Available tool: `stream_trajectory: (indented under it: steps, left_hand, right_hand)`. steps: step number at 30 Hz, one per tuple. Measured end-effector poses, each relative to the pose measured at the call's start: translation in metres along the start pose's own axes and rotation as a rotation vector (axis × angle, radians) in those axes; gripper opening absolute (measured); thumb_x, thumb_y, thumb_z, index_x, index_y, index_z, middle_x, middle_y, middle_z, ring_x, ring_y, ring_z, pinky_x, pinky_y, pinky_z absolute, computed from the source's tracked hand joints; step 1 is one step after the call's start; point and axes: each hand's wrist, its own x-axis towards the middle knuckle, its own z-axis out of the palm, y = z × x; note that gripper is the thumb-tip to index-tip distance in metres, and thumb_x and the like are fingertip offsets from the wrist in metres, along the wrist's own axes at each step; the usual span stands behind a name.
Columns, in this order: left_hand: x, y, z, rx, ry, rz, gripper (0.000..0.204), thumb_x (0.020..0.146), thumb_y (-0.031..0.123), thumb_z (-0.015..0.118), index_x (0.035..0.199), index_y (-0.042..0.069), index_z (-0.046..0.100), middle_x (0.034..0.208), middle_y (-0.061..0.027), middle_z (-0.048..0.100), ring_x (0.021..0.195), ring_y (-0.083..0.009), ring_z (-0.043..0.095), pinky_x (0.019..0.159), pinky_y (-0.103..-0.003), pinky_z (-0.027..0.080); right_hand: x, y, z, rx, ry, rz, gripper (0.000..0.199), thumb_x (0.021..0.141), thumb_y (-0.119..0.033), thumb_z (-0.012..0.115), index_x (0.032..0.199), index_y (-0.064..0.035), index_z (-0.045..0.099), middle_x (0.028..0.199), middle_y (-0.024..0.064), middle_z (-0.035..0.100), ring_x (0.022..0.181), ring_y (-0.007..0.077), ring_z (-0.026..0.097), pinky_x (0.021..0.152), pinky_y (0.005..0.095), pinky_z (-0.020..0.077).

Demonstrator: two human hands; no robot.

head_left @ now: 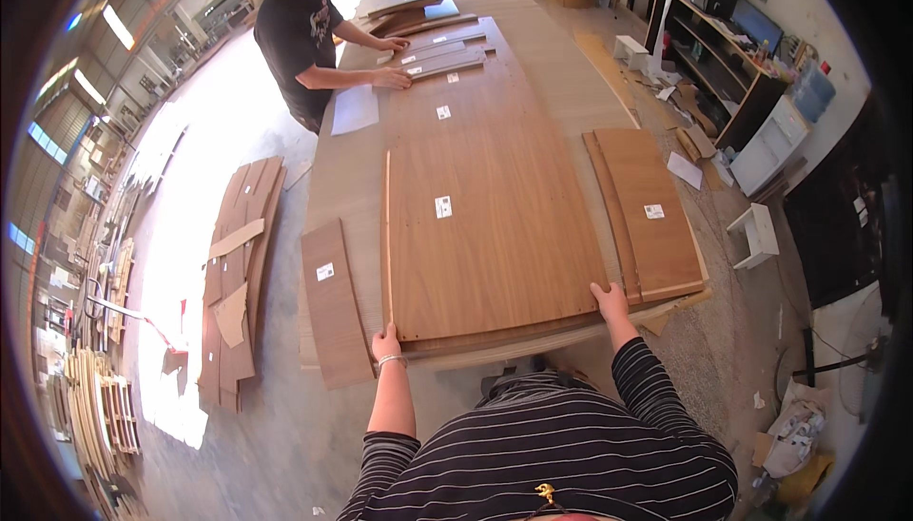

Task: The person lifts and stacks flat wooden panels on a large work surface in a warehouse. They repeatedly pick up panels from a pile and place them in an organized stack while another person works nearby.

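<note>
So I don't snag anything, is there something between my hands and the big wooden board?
Nothing visible: the left hand and right hand touch the board at its near corners. The narrow panel lies left of it.

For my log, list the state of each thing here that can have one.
Large panel: flat, labelled face up
Left hand: holding the large panel's near left corner
Right hand: holding the large panel's near right corner
Narrow left panel: flat, labelled face up
Right panel: flat, labelled face up
Co-worker's hands: resting on narrow boards
Floor boards: stacked, cardboard on top
Water bottle: upright
Monitor: on or off unclear
</note>
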Motion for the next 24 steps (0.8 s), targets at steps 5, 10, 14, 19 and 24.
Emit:
stream_trajectory:
  steps: [5, 10, 14, 19, 24]
  left_hand:
    - [-0.028, 0.013, 0.002, -0.22, 0.049, -0.115, 0.056, 0.07, 0.028, 0.07, 0.107, -0.008, 0.047, 0.101, -0.0159, 0.055, 0.087, -0.0251, 0.055, 0.078, -0.034, 0.044]
    - [-0.041, 0.027, 0.012, -0.583, -0.061, -0.509, 0.05, 0.075, 0.027, 0.066, 0.111, -0.001, 0.045, 0.114, -0.0154, 0.048, 0.098, -0.0289, 0.05, 0.085, -0.039, 0.041]
    - [-0.063, 0.023, 0.029, -0.979, -0.332, -0.772, 0.048, 0.078, 0.033, 0.063, 0.113, 0.006, 0.046, 0.115, -0.0126, 0.048, 0.103, -0.032, 0.048, 0.09, -0.046, 0.037]
    - [-0.075, 0.023, 0.048, -0.851, -0.401, -0.746, 0.049, 0.079, 0.038, 0.061, 0.114, 0.008, 0.046, 0.115, -0.0135, 0.048, 0.11, -0.0335, 0.044, 0.095, -0.048, 0.033]
    - [-0.066, 0.02, 0.04, -0.714, -0.477, -0.685, 0.052, 0.081, 0.043, 0.056, 0.119, 0.012, 0.041, 0.118, -0.0152, 0.047, 0.112, -0.035, 0.043, 0.094, -0.049, 0.034]
  right_hand:
    - [-0.006, 0.005, 0.002, 0.31, 0.009, 0.112, 0.051, 0.074, -0.031, 0.064, 0.111, 0.0005, 0.048, 0.105, 0.017, 0.055, 0.095, 0.0304, 0.054, 0.081, 0.0373, 0.0425]
    - [-0.022, 0.038, 0.024, 1.062, 0.021, 0.249, 0.041, 0.081, -0.018, 0.059, 0.114, -0.0038, 0.041, 0.105, 0.0117, 0.049, 0.101, 0.0264, 0.049, 0.084, 0.0419, 0.0426]
    - [-0.05, 0.023, 0.049, 1.345, -0.257, 0.537, 0.037, 0.086, -0.025, 0.053, 0.114, -0.004, 0.042, 0.114, 0.0139, 0.048, 0.11, 0.0301, 0.044, 0.092, 0.0453, 0.0362]
    - [-0.053, 0.006, 0.046, 1.252, -0.336, 0.461, 0.045, 0.088, -0.023, 0.049, 0.122, 0.0013, 0.033, 0.119, 0.0173, 0.043, 0.109, 0.0353, 0.044, 0.093, 0.0467, 0.0371]
    - [-0.055, -0.001, 0.035, 1.198, -0.407, 0.44, 0.046, 0.087, -0.022, 0.052, 0.121, 0.0039, 0.035, 0.116, 0.0188, 0.045, 0.1, 0.0349, 0.051, 0.085, 0.0447, 0.0442]
